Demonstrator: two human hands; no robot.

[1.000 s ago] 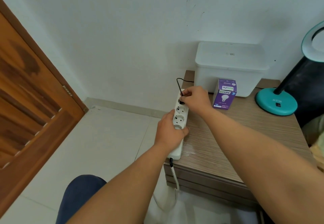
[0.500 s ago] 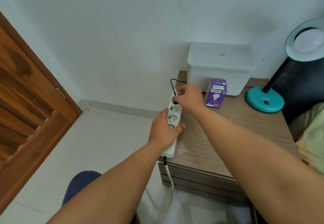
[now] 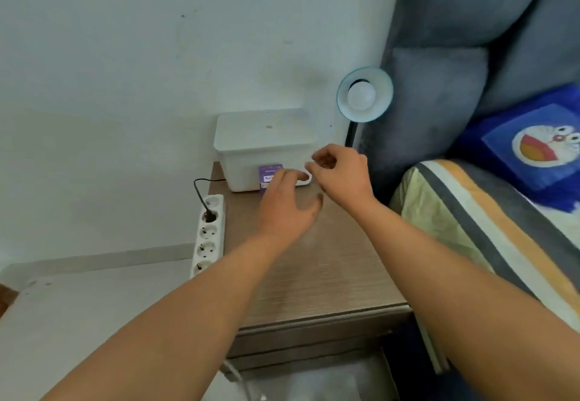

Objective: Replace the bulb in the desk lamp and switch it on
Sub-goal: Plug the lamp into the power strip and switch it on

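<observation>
Head view: we see the wooden nightstand (image 3: pixel 329 269), white storage box (image 3: pixel 263 146) at its back, power strip (image 3: pixel 208 237) on its left edge with black plug (image 3: pixel 209 215) in. Desk lamp (image 3: pixel 365 94), bulb (image 3: pixel 361 96) fitted, stands back right. Our left hand (image 3: pixel 287 209) and right hand (image 3: pixel 340 174) hover empty, fingers loosely curled, before the purple bulb carton (image 3: pixel 269 174).

The left hand (image 3: pixel 287 207) covers most of the small purple cardboard bulb box (image 3: pixel 269 172); its print is too blurred to read. The right hand (image 3: pixel 340 178) hides the base and lower stem of the teal desk lamp (image 3: pixel 365 94). Motion blur smears both hands' fingers, so whether they hold anything is unclear.
</observation>
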